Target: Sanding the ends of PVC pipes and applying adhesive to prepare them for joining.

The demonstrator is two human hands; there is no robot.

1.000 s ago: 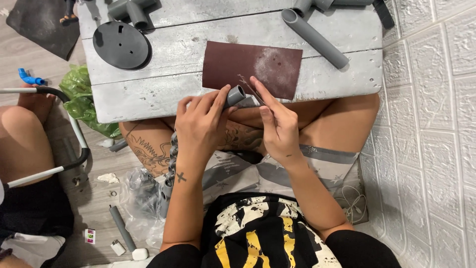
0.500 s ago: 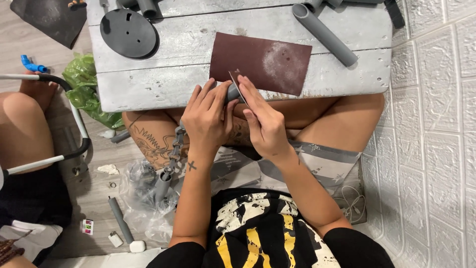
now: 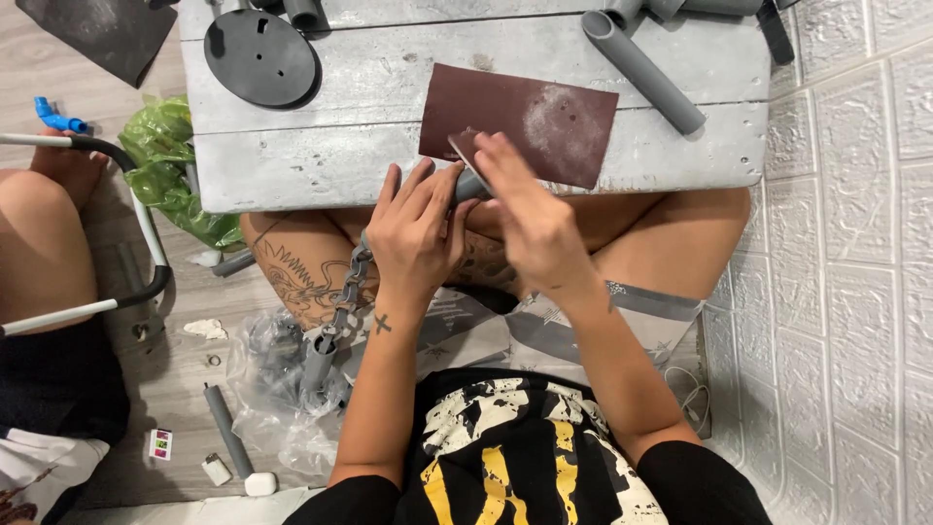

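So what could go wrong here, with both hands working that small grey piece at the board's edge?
The left hand grips the small grey piece while the right hand rubs a strip of sandpaper over it. The fingertips sit close, so they may get scraped. The loose sandpaper sheet lies at the board's edge and could get dragged off.

Grey wood table point(image 3: 311, 165) w/ whitish worn paint; dark maroon sandpaper sheet point(image 3: 520, 122), pale dusty patch far right of it. Grey pipe point(image 3: 641, 70) far right, dark grey round disc point(image 3: 260, 56) far left. Green plastic bag point(image 3: 170, 175) at left, blue fitting point(image 3: 58, 117) beyond. Near: black shirt point(image 3: 525, 457), cream + yellow print. White embossed wall tiles point(image 3: 855, 292) at right.
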